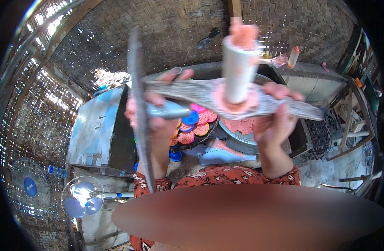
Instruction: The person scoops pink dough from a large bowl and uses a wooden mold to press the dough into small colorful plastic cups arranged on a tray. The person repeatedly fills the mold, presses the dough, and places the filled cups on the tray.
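Observation:
My left hand (156,121) is closed round a grey cylinder (169,109) attached to or held against an upright wooden board (137,62), blurred by motion. My right hand (275,125) grips a horizontal wooden board (296,109), whose other end reaches behind the upright one near my left fingers. A white tube (238,71) rises from this board through a ring smeared with pink paste, and more paste (244,33) sticks out of its top. Below lie several pink coiled pieces (185,138) with coloured discs (190,117) and a metal basin (238,140) holding pink paste (238,125).
A worn light-blue box (91,129) stands at the left, with two fans (81,196) below it. A bottle (293,57) sits on the back ledge (309,73). A black perforated crate (325,138) and wooden frames are at the right. A woven wall (175,37) rises behind.

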A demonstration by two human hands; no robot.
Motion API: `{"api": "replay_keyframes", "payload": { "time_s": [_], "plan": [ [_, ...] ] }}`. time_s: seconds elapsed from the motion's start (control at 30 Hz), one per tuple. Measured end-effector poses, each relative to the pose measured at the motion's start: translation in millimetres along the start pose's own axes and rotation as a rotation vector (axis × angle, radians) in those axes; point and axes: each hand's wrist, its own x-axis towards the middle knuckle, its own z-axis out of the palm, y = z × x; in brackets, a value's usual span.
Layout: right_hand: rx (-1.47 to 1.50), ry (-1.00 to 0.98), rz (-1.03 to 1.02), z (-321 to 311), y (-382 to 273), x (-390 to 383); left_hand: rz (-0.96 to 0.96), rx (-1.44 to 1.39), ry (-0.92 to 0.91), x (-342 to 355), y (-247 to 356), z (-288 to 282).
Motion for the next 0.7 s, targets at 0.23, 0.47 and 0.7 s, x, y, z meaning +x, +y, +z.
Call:
{"api": "replay_keyframes", "payload": {
  "time_s": [0.23, 0.47, 0.7],
  "plan": [
    [-1.652, -1.107, 0.971, -159.6, 35.2, -18.5, 0.18, 0.142, 0.399, -38.1, 58.6, -34.2],
    [-1.969, -1.571, 1.355, -263.6, 25.5, -37.7, 0.256, 0.03, 0.544, -74.8, 83.3, -54.5],
    [-1.901, -1.788, 1.228, -273.4, 14.5, -0.7, 0.167, -0.039, 0.53, -93.3, 93.1, -75.7]
  ]
}}
